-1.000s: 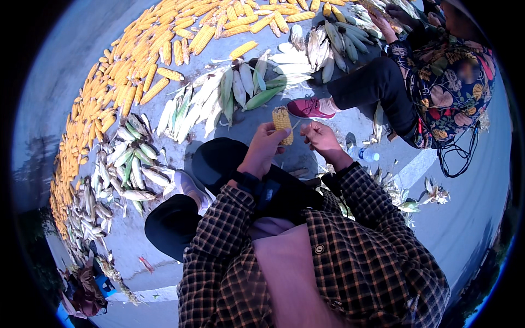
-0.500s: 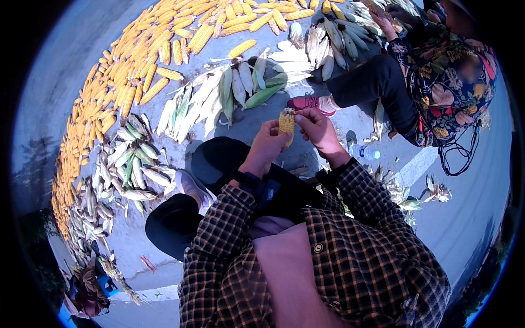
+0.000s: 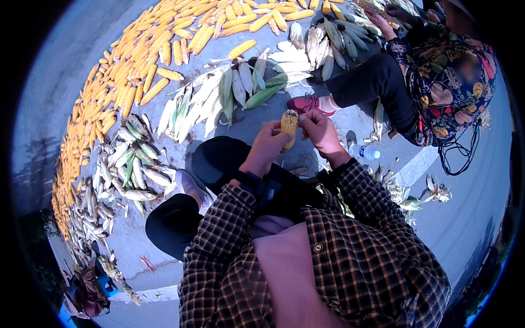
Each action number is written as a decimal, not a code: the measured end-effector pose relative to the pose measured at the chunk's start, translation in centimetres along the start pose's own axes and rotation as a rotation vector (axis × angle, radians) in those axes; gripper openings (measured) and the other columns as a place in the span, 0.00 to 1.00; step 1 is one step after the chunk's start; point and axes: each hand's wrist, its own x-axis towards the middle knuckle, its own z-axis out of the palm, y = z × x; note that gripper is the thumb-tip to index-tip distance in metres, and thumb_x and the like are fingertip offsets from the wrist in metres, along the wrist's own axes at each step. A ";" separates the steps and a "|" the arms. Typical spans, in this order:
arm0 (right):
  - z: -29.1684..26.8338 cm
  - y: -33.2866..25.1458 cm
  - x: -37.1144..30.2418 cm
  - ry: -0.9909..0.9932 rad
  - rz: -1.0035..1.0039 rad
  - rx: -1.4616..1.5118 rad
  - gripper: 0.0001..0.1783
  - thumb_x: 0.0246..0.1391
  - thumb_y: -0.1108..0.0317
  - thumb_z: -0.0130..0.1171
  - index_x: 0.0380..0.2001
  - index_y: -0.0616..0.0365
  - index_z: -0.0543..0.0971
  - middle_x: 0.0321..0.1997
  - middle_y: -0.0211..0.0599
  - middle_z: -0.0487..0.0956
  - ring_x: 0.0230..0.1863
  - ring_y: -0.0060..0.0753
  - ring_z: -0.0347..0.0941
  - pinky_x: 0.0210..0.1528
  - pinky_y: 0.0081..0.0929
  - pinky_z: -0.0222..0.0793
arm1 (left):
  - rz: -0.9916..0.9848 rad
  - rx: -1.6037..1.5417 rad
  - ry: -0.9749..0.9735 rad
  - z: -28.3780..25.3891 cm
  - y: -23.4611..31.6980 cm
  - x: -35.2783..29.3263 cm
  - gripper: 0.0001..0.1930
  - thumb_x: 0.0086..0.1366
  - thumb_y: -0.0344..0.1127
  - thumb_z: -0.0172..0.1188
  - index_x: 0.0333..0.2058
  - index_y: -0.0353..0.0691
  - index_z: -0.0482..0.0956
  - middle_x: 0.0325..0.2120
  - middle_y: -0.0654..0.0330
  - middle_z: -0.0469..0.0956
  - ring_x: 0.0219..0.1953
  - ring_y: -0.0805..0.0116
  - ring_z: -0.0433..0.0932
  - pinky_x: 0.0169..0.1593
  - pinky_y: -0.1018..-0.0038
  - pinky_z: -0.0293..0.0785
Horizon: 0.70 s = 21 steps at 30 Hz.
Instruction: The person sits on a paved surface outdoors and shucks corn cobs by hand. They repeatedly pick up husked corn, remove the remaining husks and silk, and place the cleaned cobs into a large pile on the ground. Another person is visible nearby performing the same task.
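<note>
My left hand (image 3: pixel 268 145) is wrapped round the lower part of a bare yellow corn cob (image 3: pixel 290 127), which stands nearly upright above my lap. Its upper end is pale and ragged, with brownish bits. Close beside that end, my right hand (image 3: pixel 320 132) has thumb and fingers pinched together. Whether anything small is between those fingertips, I cannot make out. No husk shows on the cob.
Husked yellow cobs (image 3: pixel 147 52) spread over the ground at far left. Unhusked ears (image 3: pixel 235 87) lie ahead, and husks (image 3: pixel 134 164) at left. A co-worker (image 3: pixel 448 87) sits at right. A water bottle (image 3: pixel 365 151) lies by my right wrist.
The cob has shifted slightly to the right and turned a little in my left hand. My right fingertips have moved slightly at its upper end.
</note>
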 end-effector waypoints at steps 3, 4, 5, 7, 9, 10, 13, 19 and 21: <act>0.2 -0.1 0.0 -0.018 0.047 0.028 0.11 0.64 0.63 0.57 0.34 0.60 0.76 0.26 0.29 0.74 0.23 0.19 0.70 0.27 0.18 0.67 | -0.062 -0.164 -0.032 -0.6 0.1 0.2 0.16 0.66 0.35 0.55 0.52 0.41 0.72 0.41 0.60 0.78 0.39 0.68 0.77 0.40 0.71 0.73; -0.1 0.1 0.1 -0.045 0.078 0.025 0.11 0.64 0.62 0.57 0.35 0.60 0.77 0.27 0.28 0.74 0.24 0.18 0.70 0.27 0.18 0.67 | -0.078 -0.216 -0.044 -0.9 -0.1 0.3 0.16 0.66 0.36 0.54 0.52 0.41 0.72 0.40 0.60 0.78 0.38 0.67 0.78 0.40 0.70 0.73; -0.6 0.3 0.2 -0.072 0.109 0.022 0.11 0.64 0.62 0.56 0.36 0.60 0.77 0.27 0.28 0.74 0.24 0.18 0.69 0.27 0.17 0.67 | -0.094 -0.269 -0.057 -1.2 -0.2 0.5 0.16 0.67 0.37 0.52 0.52 0.41 0.72 0.40 0.60 0.78 0.38 0.66 0.78 0.40 0.69 0.73; -0.8 0.4 0.3 -0.090 0.135 -0.033 0.12 0.64 0.61 0.56 0.39 0.60 0.78 0.28 0.27 0.74 0.25 0.17 0.69 0.28 0.17 0.66 | -0.113 -0.335 -0.066 -1.5 -0.5 0.8 0.16 0.68 0.39 0.49 0.51 0.40 0.72 0.39 0.59 0.78 0.37 0.64 0.79 0.40 0.68 0.74; -0.9 0.2 0.2 -0.070 0.126 -0.138 0.14 0.64 0.60 0.57 0.42 0.60 0.79 0.29 0.26 0.75 0.26 0.16 0.69 0.28 0.16 0.66 | -0.119 -0.362 -0.059 -1.5 -0.7 1.0 0.16 0.68 0.40 0.47 0.51 0.40 0.72 0.38 0.58 0.78 0.37 0.63 0.79 0.40 0.68 0.74; -0.6 0.0 0.1 -0.059 0.077 -0.135 0.15 0.64 0.59 0.57 0.44 0.60 0.79 0.30 0.26 0.75 0.26 0.16 0.69 0.28 0.15 0.65 | -0.114 -0.349 -0.061 -1.5 -0.6 0.9 0.17 0.68 0.39 0.47 0.52 0.40 0.72 0.39 0.58 0.78 0.37 0.63 0.79 0.40 0.68 0.74; 0.3 -0.9 -0.1 -0.053 -0.027 -0.113 0.18 0.63 0.59 0.58 0.48 0.61 0.79 0.30 0.26 0.75 0.27 0.16 0.69 0.28 0.16 0.65 | -0.101 -0.298 -0.058 -1.3 -0.5 0.7 0.18 0.68 0.39 0.47 0.54 0.40 0.71 0.40 0.59 0.77 0.38 0.64 0.79 0.41 0.68 0.73; 0.5 -1.6 0.2 -0.094 0.084 0.021 0.18 0.62 0.59 0.60 0.46 0.63 0.79 0.31 0.27 0.77 0.28 0.15 0.69 0.28 0.16 0.66 | -0.064 -0.108 -0.011 -0.6 0.2 0.2 0.22 0.67 0.37 0.49 0.59 0.41 0.68 0.44 0.61 0.76 0.42 0.69 0.76 0.43 0.71 0.72; 0.4 -1.3 0.3 -0.086 0.108 0.058 0.16 0.62 0.60 0.61 0.45 0.63 0.80 0.31 0.27 0.77 0.27 0.15 0.69 0.28 0.15 0.66 | -0.042 -0.034 -0.009 -0.4 0.4 0.1 0.22 0.67 0.36 0.50 0.59 0.42 0.68 0.45 0.62 0.75 0.43 0.71 0.74 0.43 0.72 0.71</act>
